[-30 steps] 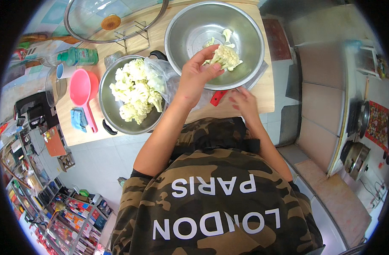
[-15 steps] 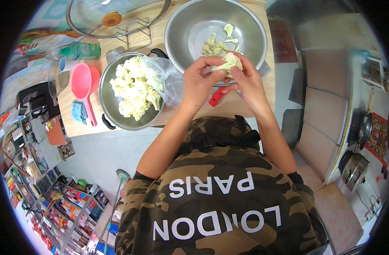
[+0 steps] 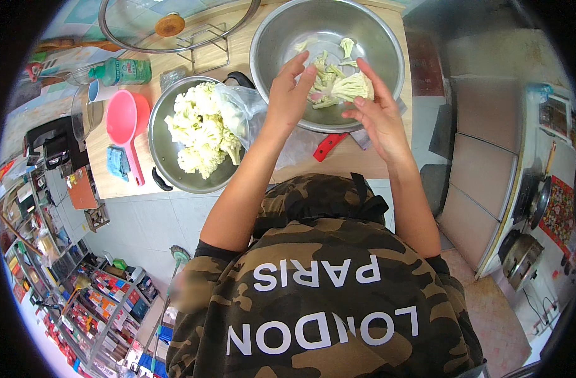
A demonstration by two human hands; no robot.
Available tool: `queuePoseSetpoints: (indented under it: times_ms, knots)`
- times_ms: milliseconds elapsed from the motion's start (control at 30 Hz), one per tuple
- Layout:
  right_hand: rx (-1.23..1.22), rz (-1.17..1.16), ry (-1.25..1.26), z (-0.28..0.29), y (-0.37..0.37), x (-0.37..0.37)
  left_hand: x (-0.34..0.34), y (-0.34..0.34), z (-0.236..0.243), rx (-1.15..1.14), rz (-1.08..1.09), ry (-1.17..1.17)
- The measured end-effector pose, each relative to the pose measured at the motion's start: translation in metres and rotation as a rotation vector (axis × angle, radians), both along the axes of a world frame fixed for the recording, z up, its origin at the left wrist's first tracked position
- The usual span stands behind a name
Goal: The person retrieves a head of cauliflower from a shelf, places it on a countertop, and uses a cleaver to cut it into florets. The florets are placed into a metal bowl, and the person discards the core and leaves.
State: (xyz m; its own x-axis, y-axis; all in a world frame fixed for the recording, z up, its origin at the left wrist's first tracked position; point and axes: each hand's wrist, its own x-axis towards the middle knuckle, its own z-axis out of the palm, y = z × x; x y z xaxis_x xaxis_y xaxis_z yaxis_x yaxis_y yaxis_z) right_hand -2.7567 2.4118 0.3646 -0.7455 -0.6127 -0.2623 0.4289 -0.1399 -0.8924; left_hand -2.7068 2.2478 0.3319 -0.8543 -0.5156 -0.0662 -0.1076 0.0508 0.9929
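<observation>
My right hand [image 3: 383,120] grips a pale cauliflower piece [image 3: 352,87] between index finger and thumb, over the near side of a large steel bowl [image 3: 262,69]. My left hand [image 3: 290,94] is over the bowl's left side, its fingers apart and holding nothing. Beyond its fingertips a small blurred floret [image 3: 301,46] shows against the bowl's wall. Loose florets [image 3: 325,72] lie on the bowl's bottom. Below the rim sticks out a red handle [image 3: 329,145], the rest of that tool being hidden.
To the left a steel pan [image 3: 193,184] holds a heap of cauliflower [image 3: 203,129], with a clear plastic bag [image 3: 253,116] against it. A pink ladle [image 3: 125,120], blue cloth [image 3: 117,164], green bottle [image 3: 129,72] and glass lid [image 3: 203,47] stand farther left and back.
My hands have parted; the left has let go and moved left. The cauliflower piece stays with my right hand. A blurred floret now shows near the left fingertips.
</observation>
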Motion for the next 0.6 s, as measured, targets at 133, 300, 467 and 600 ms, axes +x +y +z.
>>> queuePoseSetpoints:
  times_ms: [133, 300, 467, 600]
  knots:
    - [0.073, 0.098, 0.051, 0.001, 0.006, -0.013, 0.008, 0.003, 0.011, 0.148, -0.212, 0.020]
    - [0.146, 0.092, 0.236, 0.000, 0.000, -0.007, 0.009, 0.015, 0.030, -0.050, -0.344, -0.068]
    - [0.179, 0.041, 0.438, 0.006, 0.001, 0.001, 0.011, 0.019, 0.035, -0.126, -0.330, 0.137]
    - [0.120, -0.007, 0.284, 0.007, 0.002, 0.002, 0.015, 0.023, 0.031, -0.080, -0.334, 0.128]
